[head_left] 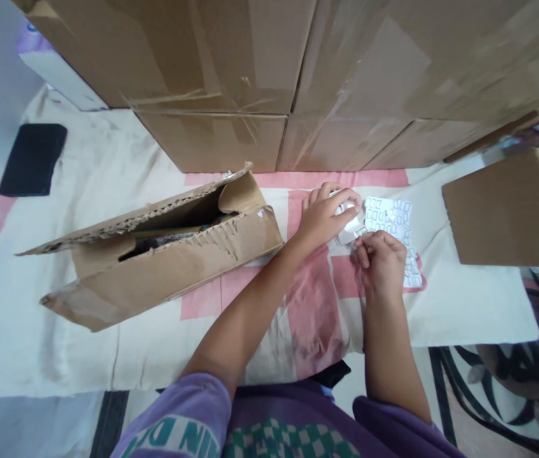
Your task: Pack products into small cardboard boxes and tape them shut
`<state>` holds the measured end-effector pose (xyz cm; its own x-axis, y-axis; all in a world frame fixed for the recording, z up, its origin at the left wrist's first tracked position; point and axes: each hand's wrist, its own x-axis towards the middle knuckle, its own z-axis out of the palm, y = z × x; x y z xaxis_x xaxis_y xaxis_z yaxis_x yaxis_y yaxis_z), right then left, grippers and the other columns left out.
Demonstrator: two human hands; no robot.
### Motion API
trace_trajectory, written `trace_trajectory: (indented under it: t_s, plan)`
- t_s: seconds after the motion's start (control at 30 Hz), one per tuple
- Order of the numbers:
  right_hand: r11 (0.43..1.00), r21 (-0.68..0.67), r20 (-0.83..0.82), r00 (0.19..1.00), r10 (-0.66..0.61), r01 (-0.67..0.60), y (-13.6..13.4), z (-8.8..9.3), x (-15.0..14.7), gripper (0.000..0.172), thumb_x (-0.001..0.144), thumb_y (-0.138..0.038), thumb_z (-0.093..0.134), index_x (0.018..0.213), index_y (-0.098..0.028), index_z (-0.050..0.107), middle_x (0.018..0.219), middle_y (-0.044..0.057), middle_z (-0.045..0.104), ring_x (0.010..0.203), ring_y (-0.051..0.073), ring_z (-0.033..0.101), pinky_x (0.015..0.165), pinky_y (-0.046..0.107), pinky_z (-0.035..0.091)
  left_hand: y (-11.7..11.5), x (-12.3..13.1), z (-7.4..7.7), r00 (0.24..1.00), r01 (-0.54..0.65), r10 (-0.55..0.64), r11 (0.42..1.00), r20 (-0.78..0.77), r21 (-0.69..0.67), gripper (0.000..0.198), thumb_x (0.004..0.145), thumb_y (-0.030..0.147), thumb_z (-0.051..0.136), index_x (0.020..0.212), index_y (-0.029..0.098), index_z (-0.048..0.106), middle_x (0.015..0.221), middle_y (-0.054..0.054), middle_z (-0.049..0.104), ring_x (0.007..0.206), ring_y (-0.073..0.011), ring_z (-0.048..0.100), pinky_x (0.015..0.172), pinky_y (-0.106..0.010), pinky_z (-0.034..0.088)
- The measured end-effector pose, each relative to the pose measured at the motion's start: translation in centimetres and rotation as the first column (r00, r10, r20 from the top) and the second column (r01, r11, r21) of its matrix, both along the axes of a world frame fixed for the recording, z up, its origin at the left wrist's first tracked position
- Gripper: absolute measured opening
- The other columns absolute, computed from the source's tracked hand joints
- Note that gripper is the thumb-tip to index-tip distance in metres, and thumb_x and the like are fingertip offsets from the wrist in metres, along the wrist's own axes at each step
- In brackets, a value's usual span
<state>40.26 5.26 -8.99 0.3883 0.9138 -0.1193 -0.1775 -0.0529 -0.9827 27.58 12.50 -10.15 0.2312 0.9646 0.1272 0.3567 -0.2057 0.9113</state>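
On a low surface draped in a cream cloth [464,299] with pink and red patches, a person's left hand [321,216] closes its fingers around a small white object [347,234], while the right hand [381,261] pinches its fingertips together at that object's lower edge; what they grip is too small to tell. The object sits just beside a white label sheet [393,216] lying flat on the cloth. A torn, open cardboard box [164,267] lies to the left, stacked cartons [250,63] wall off the back, and a black pad [33,159] rests far left. A patterned rug [503,381] covers the floor at right.
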Motion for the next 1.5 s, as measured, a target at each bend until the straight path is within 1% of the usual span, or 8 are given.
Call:
trace_trajectory:
  t_s: [0.33, 0.53, 0.67, 0.93, 1.17, 1.33, 1.43, 1.5]
  plan:
    - [0.997, 0.012, 0.003, 0.997, -0.078, 0.078, -0.3, -0.2, -1.0, 0.031, 0.068, -0.013, 0.069, 0.048, -0.019, 0.046, 0.056, -0.004, 0.056, 0.04, 0.004, 0.03, 0.04, 0.023, 0.02, 0.0, 0.0, 0.0, 1.0, -0.003, 0.003, 1.0, 0.001, -0.01, 0.012, 0.095, 0.033, 0.062, 0.102, 0.033, 0.072, 0.135, 0.002, 0.06, 0.129, -0.0239, 0.053, 0.118, -0.043, 0.033]
    - [0.999, 0.007, -0.029, 0.999, -0.039, 0.039, -0.3, -0.4, -0.8, 0.033, 0.068, -0.014, 0.07, 0.049, -0.019, 0.043, 0.06, -0.004, 0.058, 0.04, 0.003, 0.03, 0.04, 0.023, 0.02, 0.0, 0.0, -0.1, 1.0, 0.003, -0.003, 1.0, -0.005, -0.021, 0.011, 0.095, 0.034, 0.063, 0.102, 0.033, 0.072, 0.137, 0.002, 0.059, 0.13, -0.0246, 0.052, 0.118, -0.044, 0.033]
    - [0.998, 0.019, -0.016, 0.998, -0.053, 0.054, -0.3, -0.6, -0.8, 0.034, 0.069, -0.013, 0.07, 0.049, -0.02, 0.043, 0.059, -0.004, 0.056, 0.041, 0.004, 0.031, 0.041, 0.023, 0.02, 0.0, 0.0, 0.0, 1.0, 0.005, -0.005, 1.0, -0.005, -0.016, 0.011, 0.096, 0.034, 0.063, 0.102, 0.033, 0.072, 0.139, 0.001, 0.058, 0.132, -0.025, 0.051, 0.117, -0.044, 0.033]
    - [0.998, 0.047, 0.124, 0.991, -0.057, 0.051, -0.7, -1.7, -0.6, 0.036, 0.075, -0.018, 0.071, 0.053, -0.021, 0.042, 0.062, -0.004, 0.056, 0.047, 0.007, 0.036, 0.043, 0.025, 0.027, 0.0, -0.1, -0.2, 1.0, 0.015, -0.016, 1.0, -0.026, -0.006, 0.013, 0.096, 0.036, 0.063, 0.104, 0.033, 0.073, 0.139, 0.0, 0.058, 0.132, -0.0261, 0.051, 0.118, -0.044, 0.032]
    - [0.996, 0.077, 0.249, 0.967, -0.06, 0.042, -0.7, -2.2, -0.3, 0.032, 0.078, -0.014, 0.064, 0.054, -0.022, 0.045, 0.06, -0.003, 0.054, 0.051, 0.01, 0.04, 0.049, 0.027, 0.03, 0.0, -0.3, -0.9, 0.999, 0.027, -0.025, 0.997, -0.03, 0.067, 0.018, 0.096, 0.041, 0.065, 0.111, 0.034, 0.074, 0.14, -0.002, 0.057, 0.133, -0.0252, 0.052, 0.12, -0.042, 0.033]
    - [0.996, 0.084, 0.346, 0.936, -0.067, 0.04, -0.8, -2.0, -0.4, 0.034, 0.081, -0.016, 0.062, 0.053, -0.022, 0.042, 0.056, -0.004, 0.048, 0.053, 0.011, 0.038, 0.051, 0.028, 0.029, -0.1, -0.3, -1.3, 0.998, 0.027, -0.021, 0.993, -0.059, 0.112, 0.025, 0.099, 0.043, 0.061, 0.119, 0.036, 0.074, 0.144, -0.003, 0.056, 0.139, -0.0258, 0.049, 0.121, -0.041, 0.033]
    - [0.995, 0.095, 0.378, 0.923, -0.066, 0.033, -0.8, -2.1, -0.3, 0.036, 0.082, -0.016, 0.061, 0.054, -0.022, 0.038, 0.056, -0.004, 0.046, 0.054, 0.011, 0.038, 0.052, 0.028, 0.029, -0.1, -0.3, -1.4, 0.998, 0.023, -0.016, 0.993, -0.065, 0.119, 0.027, 0.098, 0.043, 0.062, 0.121, 0.035, 0.074, 0.144, -0.003, 0.056, 0.139, -0.0264, 0.05, 0.121, -0.041, 0.033]
    - [0.995, 0.098, 0.381, 0.923, -0.06, 0.025, -0.8, -2.4, -0.2, 0.039, 0.081, -0.017, 0.062, 0.055, -0.022, 0.034, 0.055, -0.005, 0.041, 0.054, 0.011, 0.034, 0.052, 0.027, 0.028, -0.1, -0.2, -1.5, 0.998, 0.021, -0.014, 0.991, -0.055, 0.128, 0.027, 0.098, 0.042, 0.062, 0.121, 0.036, 0.074, 0.144, -0.003, 0.056, 0.139, -0.0258, 0.05, 0.121, -0.041, 0.033]
